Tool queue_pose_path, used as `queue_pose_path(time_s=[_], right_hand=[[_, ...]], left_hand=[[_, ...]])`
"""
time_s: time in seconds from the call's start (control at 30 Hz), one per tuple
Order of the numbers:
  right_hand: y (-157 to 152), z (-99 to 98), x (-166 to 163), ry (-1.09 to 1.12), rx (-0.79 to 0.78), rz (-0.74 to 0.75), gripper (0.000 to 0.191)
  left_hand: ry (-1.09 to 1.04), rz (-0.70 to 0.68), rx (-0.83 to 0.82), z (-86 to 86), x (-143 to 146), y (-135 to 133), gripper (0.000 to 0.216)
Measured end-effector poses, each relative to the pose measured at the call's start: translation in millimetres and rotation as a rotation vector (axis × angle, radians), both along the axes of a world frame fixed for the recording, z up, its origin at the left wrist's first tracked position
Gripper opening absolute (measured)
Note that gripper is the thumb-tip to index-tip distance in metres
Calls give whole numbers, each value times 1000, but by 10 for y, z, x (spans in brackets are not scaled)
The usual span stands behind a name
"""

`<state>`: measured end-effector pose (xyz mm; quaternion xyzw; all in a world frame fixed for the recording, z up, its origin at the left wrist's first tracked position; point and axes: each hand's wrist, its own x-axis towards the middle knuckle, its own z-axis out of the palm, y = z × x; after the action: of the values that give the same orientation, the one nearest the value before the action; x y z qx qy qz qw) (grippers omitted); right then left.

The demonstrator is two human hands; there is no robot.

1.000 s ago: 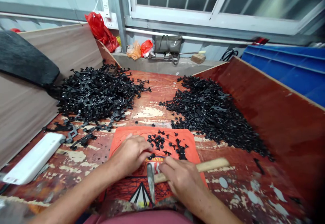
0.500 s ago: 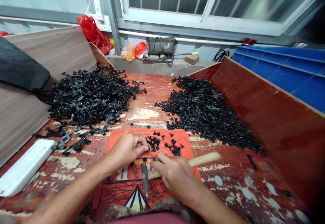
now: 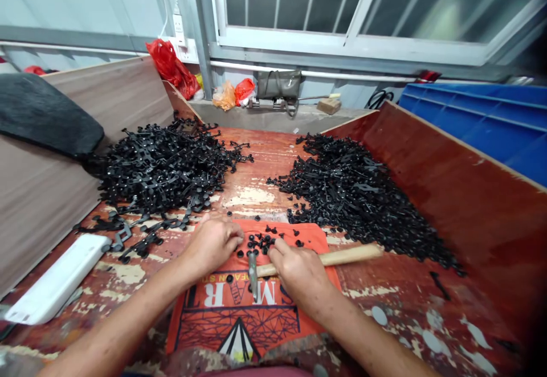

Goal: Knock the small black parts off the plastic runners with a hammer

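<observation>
My left hand (image 3: pixel 212 242) is curled on the top left of an orange printed cloth (image 3: pixel 239 314). Its fingertips are pinched at a cluster of small black plastic parts (image 3: pixel 261 242), and I cannot see exactly what they hold. My right hand (image 3: pixel 299 273) lies closed over the wooden handle of a hammer (image 3: pixel 346 255), fingers reaching to the same cluster. The hammer's metal head (image 3: pixel 253 275) rests on the cloth between my hands.
A heap of black plastic frames (image 3: pixel 162 166) lies at the left and a heap of loose black pieces (image 3: pixel 354 192) at the right, on a worn red board (image 3: pixel 401 314) with raised sides. A white block (image 3: pixel 55 278) sits near left. A blue crate (image 3: pixel 482 121) stands beyond the right wall.
The hammer has slid away from me across the cloth with my right hand on it. Both hands have moved forward to the small black parts.
</observation>
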<state>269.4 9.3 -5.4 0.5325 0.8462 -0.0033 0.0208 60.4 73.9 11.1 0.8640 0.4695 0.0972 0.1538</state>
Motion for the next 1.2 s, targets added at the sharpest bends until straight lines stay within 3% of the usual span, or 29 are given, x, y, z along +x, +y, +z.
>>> queue_pose_path(time_s=[0.17,0.3,0.47,0.63,0.8,0.93,1.2], right_hand=[[-5,35,47,-26,4,-108,18],[16,57,137,-12,-7,-121,22],[-5,51,190,103,-53,-64,22],[-62,54,187,222,-130,14,21],[16,129,180,211,-94,-4,39],[131,104,69,151,-86,24,25],[138,75,189,102,-64,-73,16]], left_hand=[[177,-19,37,12,217,114,13],[236,-38,85,32,212,150,15],[128,-46,32,13,81,266,6],[48,-202,-22,-42,183,333,12],[176,-70,66,2,197,321,19],[139,-19,44,-30,112,311,15],[102,-115,67,-56,247,234,11]])
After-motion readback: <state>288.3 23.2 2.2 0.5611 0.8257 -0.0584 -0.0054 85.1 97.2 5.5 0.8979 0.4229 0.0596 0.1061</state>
